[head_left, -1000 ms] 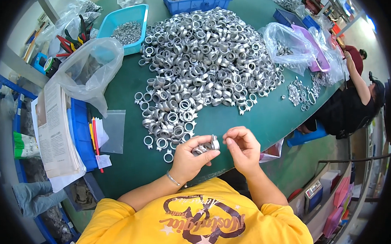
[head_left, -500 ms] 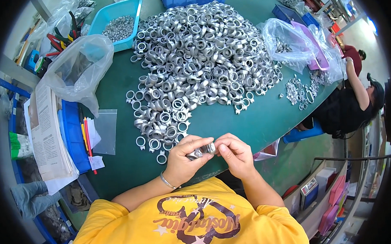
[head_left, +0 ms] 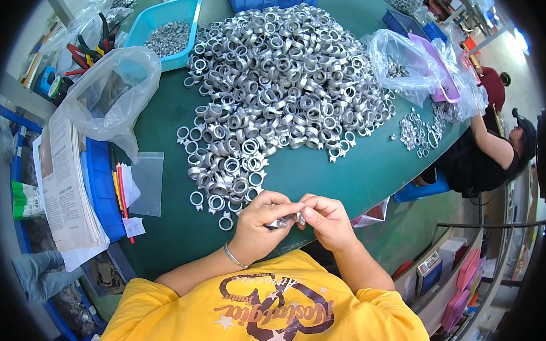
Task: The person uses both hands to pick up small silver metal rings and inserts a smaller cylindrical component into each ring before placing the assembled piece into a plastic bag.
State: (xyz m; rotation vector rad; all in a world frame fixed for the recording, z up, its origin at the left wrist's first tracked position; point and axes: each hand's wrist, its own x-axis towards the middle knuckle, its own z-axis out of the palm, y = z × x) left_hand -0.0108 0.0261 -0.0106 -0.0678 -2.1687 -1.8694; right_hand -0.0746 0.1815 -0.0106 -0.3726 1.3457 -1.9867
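My left hand (head_left: 256,230), with a bracelet at its wrist, is closed around silver metal rings; one ring (head_left: 277,223) shows between its thumb and fingers. Meeting its fingertips, my right hand (head_left: 328,221) pinches a small silver metal piece (head_left: 299,217), seemingly part of a ring. The fingers partly hide what they hold, so the exact number of pieces is unclear. Just beyond both hands, a large heap of metal rings (head_left: 282,86) with small lugs spreads over the green table (head_left: 191,245). Its nearest loose ring (head_left: 225,221) lies beside my left hand.
A turquoise basket (head_left: 192,38) of small metal parts stands at far left, near a plastic bag (head_left: 143,73) and pliers (head_left: 91,50). Papers (head_left: 72,189) and pencils (head_left: 122,194) lie left. Beyond a lilac basket (head_left: 447,80), a co-worker (head_left: 483,151) sits at right.
My hands have drawn closer together and turned, with the right fingertips now on the metal piece. The ring in my left hand shows less. The co-worker's arm has lowered.
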